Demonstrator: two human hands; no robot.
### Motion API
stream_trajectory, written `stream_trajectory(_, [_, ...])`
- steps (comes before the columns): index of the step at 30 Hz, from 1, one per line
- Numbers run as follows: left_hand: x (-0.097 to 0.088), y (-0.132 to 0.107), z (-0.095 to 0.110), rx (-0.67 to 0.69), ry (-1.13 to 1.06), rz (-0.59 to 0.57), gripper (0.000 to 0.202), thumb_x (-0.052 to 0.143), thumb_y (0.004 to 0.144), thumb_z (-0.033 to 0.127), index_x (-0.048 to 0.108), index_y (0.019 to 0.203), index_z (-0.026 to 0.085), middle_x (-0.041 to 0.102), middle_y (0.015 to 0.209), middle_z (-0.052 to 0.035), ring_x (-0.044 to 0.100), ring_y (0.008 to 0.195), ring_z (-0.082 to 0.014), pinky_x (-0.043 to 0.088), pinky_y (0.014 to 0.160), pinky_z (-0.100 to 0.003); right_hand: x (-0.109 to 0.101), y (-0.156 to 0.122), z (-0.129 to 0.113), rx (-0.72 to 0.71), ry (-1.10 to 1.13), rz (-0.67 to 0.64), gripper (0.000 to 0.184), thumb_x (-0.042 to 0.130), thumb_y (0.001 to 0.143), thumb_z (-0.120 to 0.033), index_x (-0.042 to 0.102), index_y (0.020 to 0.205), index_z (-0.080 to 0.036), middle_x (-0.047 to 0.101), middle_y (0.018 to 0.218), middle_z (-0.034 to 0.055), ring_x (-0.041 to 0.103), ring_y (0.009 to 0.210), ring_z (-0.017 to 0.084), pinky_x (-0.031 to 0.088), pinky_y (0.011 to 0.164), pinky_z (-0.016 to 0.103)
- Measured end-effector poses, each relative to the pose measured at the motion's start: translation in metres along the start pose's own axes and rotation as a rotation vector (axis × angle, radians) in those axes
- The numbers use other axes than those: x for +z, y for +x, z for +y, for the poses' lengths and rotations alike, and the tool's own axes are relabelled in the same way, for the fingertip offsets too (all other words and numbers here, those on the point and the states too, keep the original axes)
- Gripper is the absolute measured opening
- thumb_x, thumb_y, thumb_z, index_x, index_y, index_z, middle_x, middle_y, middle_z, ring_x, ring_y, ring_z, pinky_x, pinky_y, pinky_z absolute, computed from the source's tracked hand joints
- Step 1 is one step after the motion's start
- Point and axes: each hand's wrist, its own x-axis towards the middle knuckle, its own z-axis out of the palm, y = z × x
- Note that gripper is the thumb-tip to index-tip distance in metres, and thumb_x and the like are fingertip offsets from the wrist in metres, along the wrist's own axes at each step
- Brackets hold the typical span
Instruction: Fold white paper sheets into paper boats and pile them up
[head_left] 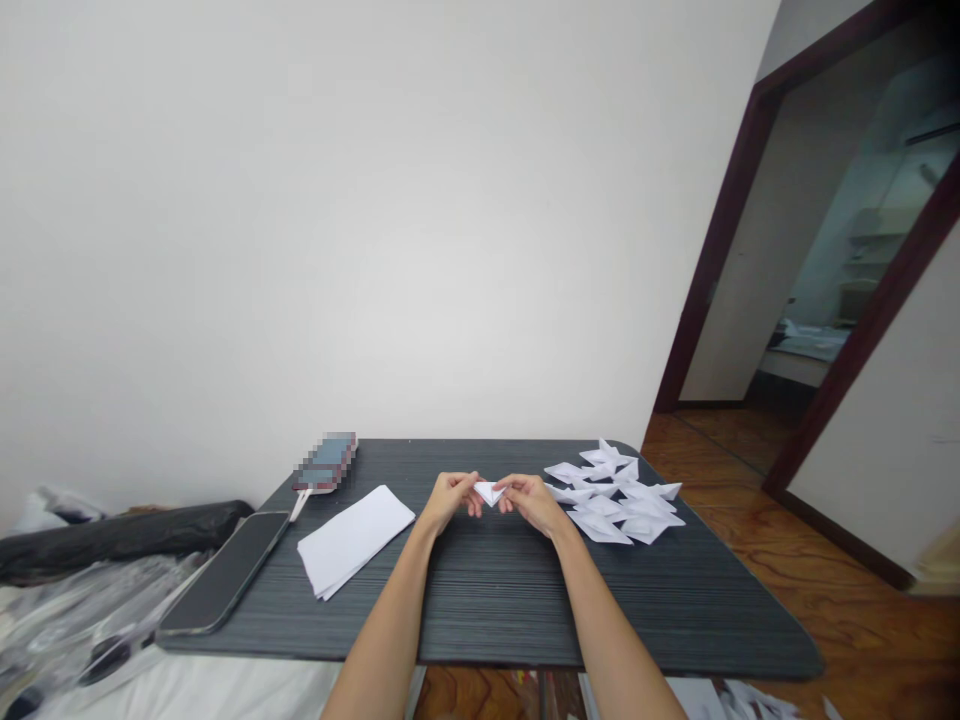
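Observation:
A small piece of folded white paper [490,492] is held just above the middle of the dark table, its lower edge coming to a point. My left hand [454,497] pinches its left end between thumb and fingers. On the other end, my right hand [529,499] grips the paper the same way. Several white folded paper boats [619,495] lie grouped to the right of my right hand. Left of my left hand rests a stack of white paper sheets [354,540], slightly fanned at one edge.
A black phone [229,575] lies along the table's left edge. Behind it sits a blurred-out device [328,465] with a white cable [300,504]. The dark table [495,610] has rounded corners and meets a white wall. A doorway with a dark red frame [720,200] stands at right.

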Motion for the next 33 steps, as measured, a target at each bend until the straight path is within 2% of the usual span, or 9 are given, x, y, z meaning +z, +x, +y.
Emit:
stream_trajectory(3, [-0.0001, 0.0009, -0.0022, -0.038, 0.105, -0.051, 0.044, 0.048, 0.071, 0.045, 0.058, 0.059, 0.004, 0.058, 0.046, -0.0075, 0.051, 0.036, -0.0099, 0.033, 0.035, -0.018, 0.0006, 0.0015, 0.0027, -0.009, -0.101, 0.003, 0.015, 0.055, 0.067, -0.023, 0.062, 0.074, -0.012, 0.056, 0.049, -0.0007, 0.047, 0.045, 0.008, 0.033, 0.047, 0.021])
stream_trajectory(8, [-0.0006, 0.0015, -0.0037, 0.027, 0.184, -0.062, 0.041, 0.048, 0.072, 0.043, 0.059, 0.063, 0.004, 0.059, 0.047, -0.0070, 0.050, 0.035, -0.0082, 0.035, 0.036, -0.017, -0.0009, 0.0029, 0.0051, -0.016, -0.080, 0.091, 0.029, 0.050, 0.071, -0.030, 0.057, 0.093, -0.013, 0.056, 0.050, -0.0011, 0.048, 0.044, 0.008, 0.034, 0.044, 0.020])
stream_trajectory(14, [0.0020, 0.0031, -0.0080, 0.081, 0.244, -0.061, 0.041, 0.047, 0.073, 0.043, 0.059, 0.063, 0.005, 0.058, 0.046, -0.0070, 0.051, 0.036, -0.0095, 0.038, 0.037, -0.018, -0.0023, 0.0033, 0.0033, 0.050, -0.063, 0.162, 0.025, 0.051, 0.068, -0.032, 0.059, 0.077, -0.010, 0.056, 0.046, 0.0011, 0.049, 0.039, 0.009, 0.030, 0.037, 0.018])
stream_trajectory(18, [0.0045, 0.0036, -0.0096, 0.099, 0.271, -0.062, 0.042, 0.045, 0.074, 0.043, 0.059, 0.062, 0.005, 0.058, 0.045, -0.0066, 0.052, 0.036, -0.0101, 0.039, 0.038, -0.019, -0.0002, 0.0029, 0.0009, 0.043, -0.082, 0.196, 0.025, 0.050, 0.068, -0.032, 0.059, 0.072, -0.010, 0.055, 0.043, 0.0010, 0.047, 0.037, 0.008, 0.030, 0.036, 0.018])
stream_trajectory(25, [0.0031, 0.0025, -0.0104, 0.141, 0.399, 0.017, 0.041, 0.043, 0.074, 0.043, 0.060, 0.067, 0.007, 0.061, 0.052, -0.0062, 0.056, 0.042, -0.0119, 0.042, 0.044, -0.020, 0.0036, 0.0030, 0.0011, 0.032, -0.009, 0.208, 0.032, 0.051, 0.069, -0.039, 0.059, 0.076, -0.009, 0.057, 0.048, 0.0026, 0.050, 0.041, 0.010, 0.033, 0.039, 0.019])
stream_trajectory(33, [0.0086, -0.0025, -0.0084, 0.178, 0.546, 0.014, 0.039, 0.039, 0.076, 0.041, 0.061, 0.067, 0.010, 0.063, 0.057, -0.0052, 0.058, 0.048, -0.0126, 0.044, 0.051, -0.020, -0.0008, 0.0054, 0.0100, -0.018, -0.205, 0.245, 0.030, 0.051, 0.068, -0.040, 0.058, 0.071, -0.011, 0.052, 0.037, -0.0018, 0.036, 0.029, 0.005, 0.025, 0.033, 0.018])
